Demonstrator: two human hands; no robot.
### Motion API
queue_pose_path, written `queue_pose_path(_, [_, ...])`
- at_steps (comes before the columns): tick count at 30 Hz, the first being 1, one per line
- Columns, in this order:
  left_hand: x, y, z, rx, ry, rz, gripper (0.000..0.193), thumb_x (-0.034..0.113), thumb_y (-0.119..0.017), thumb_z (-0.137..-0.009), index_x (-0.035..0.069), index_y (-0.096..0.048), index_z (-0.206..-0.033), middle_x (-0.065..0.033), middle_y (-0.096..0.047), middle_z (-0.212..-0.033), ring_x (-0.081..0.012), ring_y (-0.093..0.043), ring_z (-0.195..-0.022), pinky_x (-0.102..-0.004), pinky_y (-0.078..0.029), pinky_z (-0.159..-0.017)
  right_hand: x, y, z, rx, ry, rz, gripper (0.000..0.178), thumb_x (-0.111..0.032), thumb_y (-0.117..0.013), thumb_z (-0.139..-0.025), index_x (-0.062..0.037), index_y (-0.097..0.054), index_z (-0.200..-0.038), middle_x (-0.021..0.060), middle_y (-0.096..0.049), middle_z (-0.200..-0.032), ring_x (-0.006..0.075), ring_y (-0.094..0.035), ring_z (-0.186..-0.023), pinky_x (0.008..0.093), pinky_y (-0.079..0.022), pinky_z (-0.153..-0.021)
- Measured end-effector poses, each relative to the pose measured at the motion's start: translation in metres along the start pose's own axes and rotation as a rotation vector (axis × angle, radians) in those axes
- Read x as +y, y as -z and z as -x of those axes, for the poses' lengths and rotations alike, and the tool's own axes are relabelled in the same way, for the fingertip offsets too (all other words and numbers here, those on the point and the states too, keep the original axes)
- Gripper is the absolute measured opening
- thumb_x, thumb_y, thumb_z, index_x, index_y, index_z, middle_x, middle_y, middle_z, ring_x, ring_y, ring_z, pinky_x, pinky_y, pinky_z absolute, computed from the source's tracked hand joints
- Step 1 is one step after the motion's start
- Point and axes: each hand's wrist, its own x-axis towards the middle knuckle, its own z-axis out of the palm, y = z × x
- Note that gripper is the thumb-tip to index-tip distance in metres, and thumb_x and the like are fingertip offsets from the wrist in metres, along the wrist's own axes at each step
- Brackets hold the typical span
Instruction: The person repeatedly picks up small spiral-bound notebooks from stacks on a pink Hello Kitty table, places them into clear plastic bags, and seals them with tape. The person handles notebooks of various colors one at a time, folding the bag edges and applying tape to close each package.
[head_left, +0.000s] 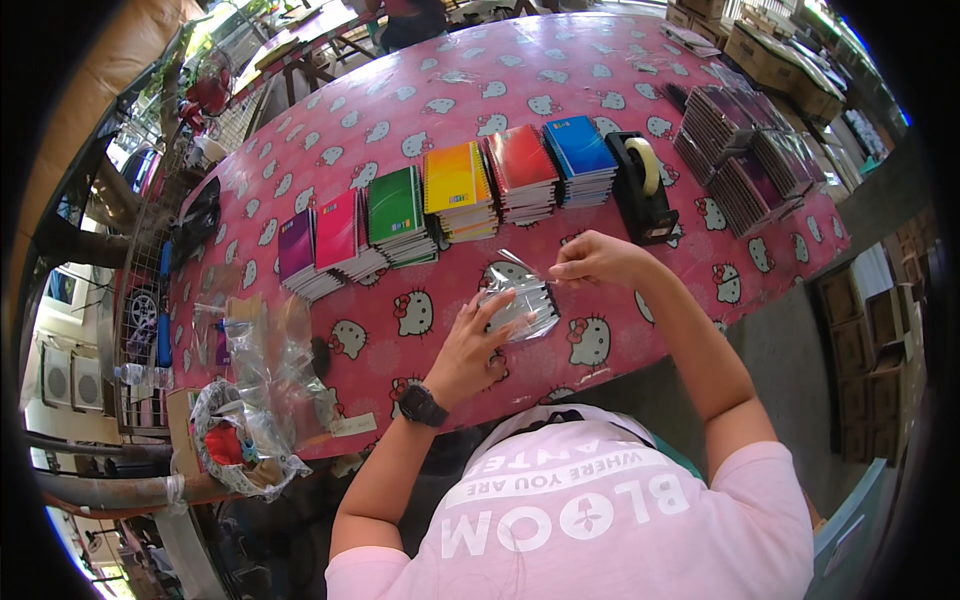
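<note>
A clear plastic packet lies on the pink table in front of me, with what look like small spiral notebooks inside. My left hand, with a dark watch on its wrist, holds the packet from its left side, fingers spread across the film. Just beyond the packet's upper right corner, my right hand is closed in a pinch. A thin clear plastic strip runs from its fingertips along the packet's top; whether it is tape or part of the bag I cannot tell.
Stacks of spiral notebooks in several colours, including a yellow stack, form a row beyond my hands. A black tape dispenser stands at its right end, before wrapped notebook bundles. Loose plastic bags and a lined bin are at left.
</note>
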Motion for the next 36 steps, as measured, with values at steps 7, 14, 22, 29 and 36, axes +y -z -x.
queue_pose_path(7, [-0.015,-0.006,0.002,-0.089,0.002,-0.132,0.078,0.01,-0.069,-0.061,0.029,-0.046,-0.133,-0.0072,-0.02,-0.15,-0.0426,-0.017,-0.136,-0.0555,-0.023,-0.107,-0.045,-0.033,-0.028,-0.186,0.064,0.496,0.03,-0.03,-0.066,-0.082,-0.0013,-0.067,-0.073,0.0036,-0.06,-0.062,0.0104,-0.054,-0.056,0.0297,-0.041,-0.052])
queue_pose_path(14, [-0.007,0.002,0.002,-0.093,0.032,-0.076,0.076,0.013,-0.068,-0.062,0.029,-0.047,-0.133,-0.0074,-0.017,-0.151,-0.0422,-0.014,-0.137,-0.0565,-0.02,-0.108,-0.058,-0.053,-0.023,0.141,-0.079,1.169,0.045,-0.047,-0.075,-0.066,-0.0059,-0.071,-0.083,0.014,-0.067,-0.081,0.0278,-0.066,-0.079,0.039,-0.051,-0.067])
queue_pose_path(22, [-0.002,-0.005,0.002,0.509,0.192,0.579,0.058,0.029,-0.07,-0.075,0.007,-0.053,-0.127,-0.0172,-0.035,-0.141,-0.0275,-0.032,-0.131,-0.0398,-0.033,-0.103,0.0,-0.039,0.029,0.314,0.556,0.517,0.024,-0.02,-0.081,-0.064,-0.0075,-0.07,-0.081,0.0054,-0.064,-0.08,0.0237,-0.058,-0.076,0.0341,-0.046,-0.068])
queue_pose_path(29, [-0.027,-0.011,-0.033,0.363,0.397,0.841,0.015,0.005,-0.065,-0.083,0.0,-0.067,-0.097,-0.0041,-0.066,-0.089,-0.0071,-0.058,-0.083,-0.0214,-0.045,-0.075,0.004,-0.057,-0.001,0.619,0.666,0.228,0.025,-0.018,-0.077,-0.071,-0.0091,-0.068,-0.093,0.004,-0.062,-0.093,0.0176,-0.055,-0.091,0.0297,-0.044,-0.077])
queue_pose_path(36, [-0.019,-0.002,-0.029,0.469,0.444,0.865,0.019,0.007,-0.069,-0.08,0.001,-0.067,-0.098,-0.0029,-0.065,-0.09,-0.0072,-0.058,-0.083,-0.0212,-0.046,-0.074,0.036,-0.063,-0.022,0.398,0.522,0.101,0.035,-0.018,-0.076,-0.073,-0.0045,-0.065,-0.103,0.0073,-0.062,-0.097,0.0169,-0.059,-0.084,0.0303,-0.047,-0.077])
